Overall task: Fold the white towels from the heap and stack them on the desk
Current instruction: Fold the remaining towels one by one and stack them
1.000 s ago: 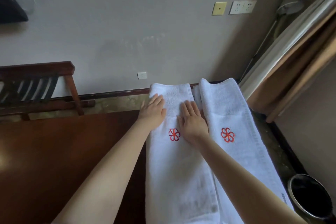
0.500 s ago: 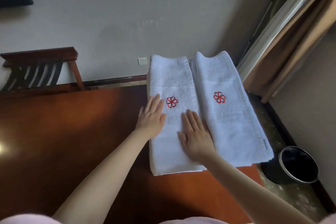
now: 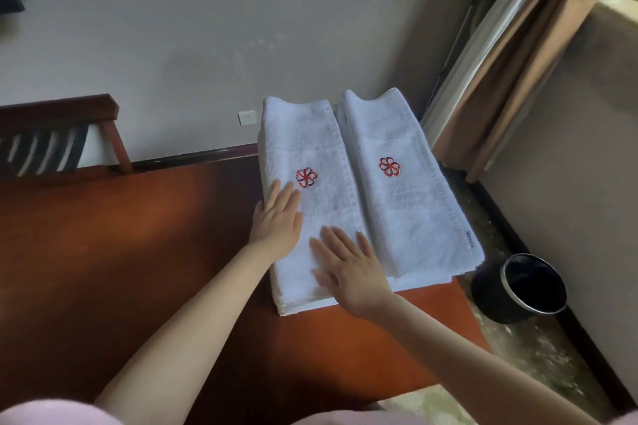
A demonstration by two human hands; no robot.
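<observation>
Slides left grip (image 3: 276, 217) and right grip (image 3: 352, 269) back along the left towel (image 3: 321, 148), from beside its red emblem (image 3: 306, 177) toward its near end. Keeps both flat, fingers straight, gripping nothing, likely pressing the folded layers level for stacking. Sits at the far right corner of the table (image 3: 138, 269), close against the right towel (image 3: 407, 210). Points lengthwise from near edge toward the wall (image 3: 172, 45), long axis parallel to its neighbour.

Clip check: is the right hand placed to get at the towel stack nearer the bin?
Probably yes: the right hand is spread flat over the left stack, directly beside the right stack, and nothing lies between them.
</observation>
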